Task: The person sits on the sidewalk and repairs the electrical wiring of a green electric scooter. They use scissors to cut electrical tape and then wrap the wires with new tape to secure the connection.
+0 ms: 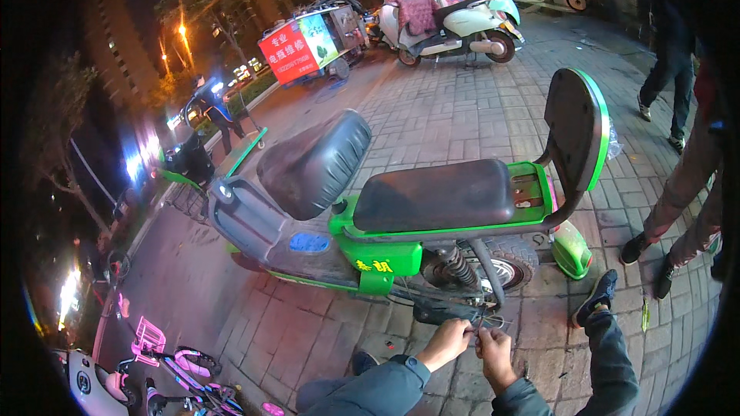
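A green electric scooter point(389, 253) stands across the paving in front of me, its rear wheel point(523, 259) and coil shock absorber point(462, 270) facing me. Thin wires point(487, 317) hang low beside that wheel, next to a dark box-shaped part point(439, 313). My left hand point(445, 344) is closed in a pinch at the wire ends. Close against it, my right hand point(495, 354) pinches at the same wires. The fingertips nearly meet, and the exact bit each holds is too small to make out. A green rear mudguard piece point(571, 253) sits behind the wheel.
Bystanders' legs point(686, 200) stand at the right. A pink and purple child's bicycle point(185, 374) is at the lower left. Farther back are a white scooter point(455, 27), a red-sided cart point(297, 50) and a person point(216, 108) by the road. My shoe point(597, 296) rests on the paving.
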{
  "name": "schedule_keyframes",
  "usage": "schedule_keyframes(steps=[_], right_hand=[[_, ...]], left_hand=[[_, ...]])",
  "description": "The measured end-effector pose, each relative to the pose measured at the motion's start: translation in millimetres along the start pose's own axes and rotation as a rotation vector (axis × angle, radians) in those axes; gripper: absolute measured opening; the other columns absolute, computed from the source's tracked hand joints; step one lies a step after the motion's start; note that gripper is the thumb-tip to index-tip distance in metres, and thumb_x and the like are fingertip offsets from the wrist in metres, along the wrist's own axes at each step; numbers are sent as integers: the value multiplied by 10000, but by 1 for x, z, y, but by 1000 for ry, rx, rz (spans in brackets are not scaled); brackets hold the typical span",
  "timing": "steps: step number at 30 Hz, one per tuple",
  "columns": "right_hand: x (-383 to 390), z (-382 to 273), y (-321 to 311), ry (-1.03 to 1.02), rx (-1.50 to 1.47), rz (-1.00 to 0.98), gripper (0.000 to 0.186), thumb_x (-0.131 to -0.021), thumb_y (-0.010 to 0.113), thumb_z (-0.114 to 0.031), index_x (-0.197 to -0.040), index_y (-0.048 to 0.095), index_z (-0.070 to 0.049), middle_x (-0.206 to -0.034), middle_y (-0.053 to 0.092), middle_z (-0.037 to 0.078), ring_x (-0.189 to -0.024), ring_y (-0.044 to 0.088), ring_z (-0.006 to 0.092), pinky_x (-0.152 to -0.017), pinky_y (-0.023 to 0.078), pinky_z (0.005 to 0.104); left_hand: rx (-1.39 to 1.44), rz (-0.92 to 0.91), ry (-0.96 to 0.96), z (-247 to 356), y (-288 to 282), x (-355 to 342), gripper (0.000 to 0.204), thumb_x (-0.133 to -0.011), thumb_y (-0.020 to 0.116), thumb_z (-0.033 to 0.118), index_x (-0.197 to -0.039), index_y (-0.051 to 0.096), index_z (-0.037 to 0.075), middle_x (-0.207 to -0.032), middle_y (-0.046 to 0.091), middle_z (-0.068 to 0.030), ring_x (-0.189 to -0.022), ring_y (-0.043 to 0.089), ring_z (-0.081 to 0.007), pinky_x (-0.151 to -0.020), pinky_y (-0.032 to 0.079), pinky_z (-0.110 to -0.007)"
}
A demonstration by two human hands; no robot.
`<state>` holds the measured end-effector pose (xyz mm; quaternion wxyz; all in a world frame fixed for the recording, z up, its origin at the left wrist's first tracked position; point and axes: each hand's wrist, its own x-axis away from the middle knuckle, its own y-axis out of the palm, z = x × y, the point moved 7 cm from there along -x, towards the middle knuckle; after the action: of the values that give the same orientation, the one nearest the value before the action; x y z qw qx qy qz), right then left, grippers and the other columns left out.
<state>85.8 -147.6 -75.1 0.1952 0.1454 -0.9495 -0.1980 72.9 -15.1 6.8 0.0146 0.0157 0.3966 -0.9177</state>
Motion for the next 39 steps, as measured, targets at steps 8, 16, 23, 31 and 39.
schedule_keyframes(steps=[8, 16, 23, 31, 39], right_hand=[[34, -56, 16, -700, 819, 307, 124, -881, 738, -108, -918, 693, 1, -726, 655, 125, -596, 621, 278, -547, 516, 374], [16, -46, 26, -573, 636, 126, 99, -960, 648, -115, -906, 653, -32, -751, 625, 105, -630, 621, 269, -553, 485, 369], [13, 1, 11, 204, -23, 122, 310, -1001, 649, -257, -827, 659, -1, -655, 608, 19, -512, 519, 99, -437, 371, 255], [7, -25, 22, -214, 438, 193, 282, -970, 679, -211, -895, 731, 55, -718, 698, 59, -642, 595, 85, -565, 478, 277], [8, -1, 17, 75, 40, 251, 488, -1027, 609, -375, -683, 630, -29, -617, 553, -13, -561, 443, 67, -494, 328, 274]], left_hand=[[-40, -11, -81, -9, -6, 7, 109, -864, 673, 104, -888, 688, -1, -896, 696, -230, -875, 670, -432, -784, 528, -505], [-62, 18, -60, -7, -10, 3, 145, -859, 710, 143, -930, 708, 16, -925, 717, -195, -889, 691, -383, -782, 543, -464], [2, 46, -56, -7, -10, 6, 126, -868, 701, 131, -919, 700, 15, -904, 720, -192, -860, 698, -384, -754, 548, -456], [-28, 51, -85, -2, -15, 6, 133, -859, 733, 147, -902, 720, 22, -820, 716, -186, -754, 711, -347, -669, 542, -434], [64, 28, -133, -8, -16, 10, 112, -844, 741, 112, -880, 715, 9, -849, 721, -201, -803, 711, -371, -711, 554, -425]])
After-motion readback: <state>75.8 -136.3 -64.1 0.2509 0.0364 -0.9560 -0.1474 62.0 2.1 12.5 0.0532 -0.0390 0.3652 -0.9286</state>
